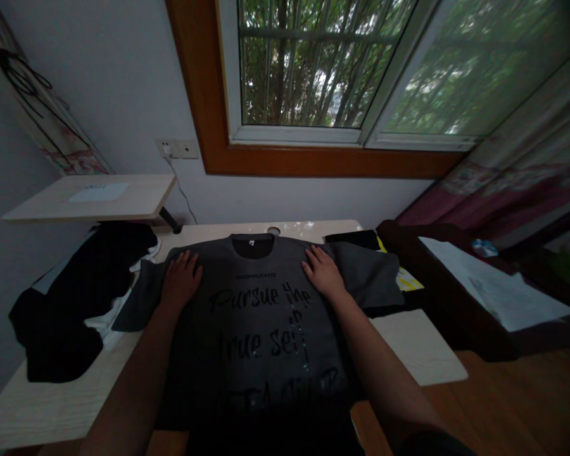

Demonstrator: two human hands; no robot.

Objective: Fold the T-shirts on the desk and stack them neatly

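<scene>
Left hand point(183, 278) lies open, palm down on a dark grey T-shirt point(261, 320), gripping nothing. T-shirt rests front up on pale table point(47, 411), sleeves outspread; white label point(251, 242) inside round neck, glossy black lettering point(273, 296) across front. Right hand point(325, 273) likewise flat, gripping nothing.

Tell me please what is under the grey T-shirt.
The grey T-shirt lies on the pale table; its right-side sleeve overlaps a black-and-yellow item. What else its fabric covers cannot be seen.
</scene>
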